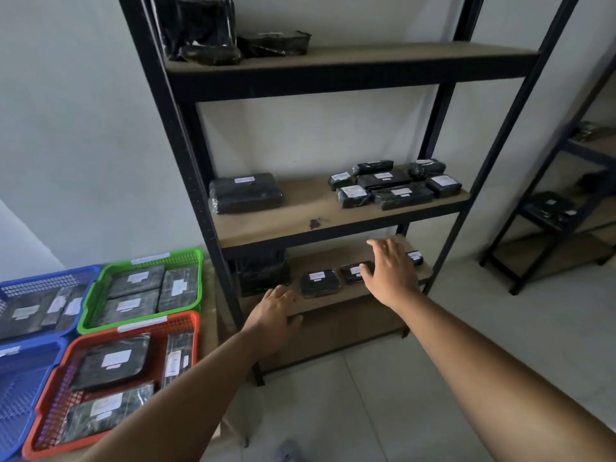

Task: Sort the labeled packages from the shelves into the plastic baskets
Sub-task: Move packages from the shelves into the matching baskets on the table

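Observation:
Black wrapped packages with white labels lie on a dark metal shelf unit [186, 168] with wooden boards. On the low shelf lie a small package [320, 283], a second one [353, 272] and a third [415, 257] partly behind my right hand. My right hand [391, 270] hovers open with fingers spread just over the second package. My left hand [276, 311] rests open on the front edge of that low shelf. The middle shelf holds a large package [245, 193] and a cluster of several small ones [396, 185]. A bulky black bag [263, 271] sits at the low shelf's left.
On a surface to the left stand a green basket [90, 295], an orange basket [50, 388] and two blue baskets [20, 285], most holding labeled packages. The top shelf carries black bags [200, 28]. A second shelf unit [573, 181] stands at the right. The floor is pale tile.

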A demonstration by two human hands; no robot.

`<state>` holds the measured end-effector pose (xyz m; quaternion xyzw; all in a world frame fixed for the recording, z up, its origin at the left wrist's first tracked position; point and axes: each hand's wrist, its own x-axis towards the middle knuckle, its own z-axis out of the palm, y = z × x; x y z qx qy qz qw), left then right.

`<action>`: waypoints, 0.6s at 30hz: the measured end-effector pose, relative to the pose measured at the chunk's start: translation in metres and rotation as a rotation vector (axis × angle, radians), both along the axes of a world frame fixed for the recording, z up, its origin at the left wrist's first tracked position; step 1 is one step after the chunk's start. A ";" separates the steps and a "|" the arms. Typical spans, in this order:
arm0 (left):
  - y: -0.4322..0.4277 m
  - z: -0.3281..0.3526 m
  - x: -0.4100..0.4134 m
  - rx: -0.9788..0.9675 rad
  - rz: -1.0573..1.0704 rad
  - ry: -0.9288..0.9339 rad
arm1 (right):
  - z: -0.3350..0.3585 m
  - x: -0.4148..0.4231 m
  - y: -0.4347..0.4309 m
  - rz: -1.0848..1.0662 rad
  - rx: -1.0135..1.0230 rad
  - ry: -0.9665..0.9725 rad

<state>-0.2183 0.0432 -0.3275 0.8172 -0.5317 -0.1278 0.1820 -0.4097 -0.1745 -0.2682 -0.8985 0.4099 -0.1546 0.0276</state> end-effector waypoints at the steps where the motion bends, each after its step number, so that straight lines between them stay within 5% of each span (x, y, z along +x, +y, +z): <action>1: -0.010 0.002 0.003 -0.017 -0.008 -0.008 | 0.000 0.000 -0.009 -0.001 0.001 0.005; 12: -0.172 0.006 0.048 -0.233 -0.058 -0.192 | 0.025 0.039 -0.139 0.082 -0.083 0.112; 18: -0.244 -0.002 0.082 -0.190 -0.086 -0.193 | 0.018 0.083 -0.204 0.134 -0.100 0.187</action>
